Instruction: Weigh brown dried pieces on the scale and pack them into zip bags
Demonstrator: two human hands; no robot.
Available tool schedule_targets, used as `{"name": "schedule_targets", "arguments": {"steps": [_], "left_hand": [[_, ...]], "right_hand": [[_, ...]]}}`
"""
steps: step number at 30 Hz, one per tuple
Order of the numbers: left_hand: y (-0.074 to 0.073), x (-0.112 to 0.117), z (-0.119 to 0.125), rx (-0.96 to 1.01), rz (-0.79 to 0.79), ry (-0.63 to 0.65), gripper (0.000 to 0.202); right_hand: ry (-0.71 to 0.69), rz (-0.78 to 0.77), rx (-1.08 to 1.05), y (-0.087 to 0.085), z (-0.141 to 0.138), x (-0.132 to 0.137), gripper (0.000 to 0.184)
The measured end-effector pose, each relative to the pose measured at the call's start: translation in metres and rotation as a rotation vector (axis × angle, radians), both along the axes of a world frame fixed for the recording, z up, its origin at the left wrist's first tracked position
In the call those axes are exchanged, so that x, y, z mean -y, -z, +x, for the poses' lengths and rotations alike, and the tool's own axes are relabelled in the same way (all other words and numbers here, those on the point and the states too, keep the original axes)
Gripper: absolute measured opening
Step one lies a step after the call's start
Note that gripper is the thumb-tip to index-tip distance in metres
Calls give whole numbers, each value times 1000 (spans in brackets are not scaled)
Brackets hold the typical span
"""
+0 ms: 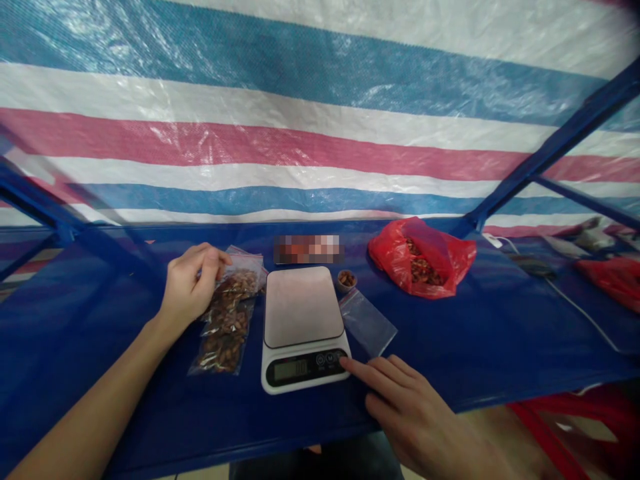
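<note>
A white kitchen scale [304, 313] stands on the blue tabletop, its display lit with digits resembling zeros. The outstretched index finger of my right hand [415, 407] touches the rightmost button; that hand holds nothing. Clear zip bags filled with brown nut-like pieces [227, 333] lie overlapping left of the scale. My left hand [194, 280] rests beside their upper end, fingers curled in; whether it grips a bag edge is hidden. Against the scale's right side are an unfilled zip bag [370, 323] and a small cup of brown pieces [346, 281].
An open red plastic bag [423, 257] with more brown pieces sits at the back right. A blurred-out flat item [309, 249] lies behind the scale. Blue metal struts [555, 147] slant up on both sides, before a striped plastic sheet [280, 147]. A white cable [580, 313] runs at right.
</note>
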State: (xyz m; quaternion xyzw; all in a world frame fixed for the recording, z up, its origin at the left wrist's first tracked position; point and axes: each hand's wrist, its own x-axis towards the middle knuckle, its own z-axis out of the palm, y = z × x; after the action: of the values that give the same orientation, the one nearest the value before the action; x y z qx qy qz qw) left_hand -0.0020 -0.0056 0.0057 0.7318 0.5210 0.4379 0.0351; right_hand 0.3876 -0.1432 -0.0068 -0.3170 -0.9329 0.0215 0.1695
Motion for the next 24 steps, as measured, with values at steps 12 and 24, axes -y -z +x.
{"name": "schedule_targets", "arguments": {"steps": [12,24], "left_hand": [[0,-2,1,14,17,25,46],[-3,-1,1,2,34,34,40]], "right_hand": [[163,25,-297,-18,-8,-70,26],[287,-152,-300,-33,-25,-138,57]]}}
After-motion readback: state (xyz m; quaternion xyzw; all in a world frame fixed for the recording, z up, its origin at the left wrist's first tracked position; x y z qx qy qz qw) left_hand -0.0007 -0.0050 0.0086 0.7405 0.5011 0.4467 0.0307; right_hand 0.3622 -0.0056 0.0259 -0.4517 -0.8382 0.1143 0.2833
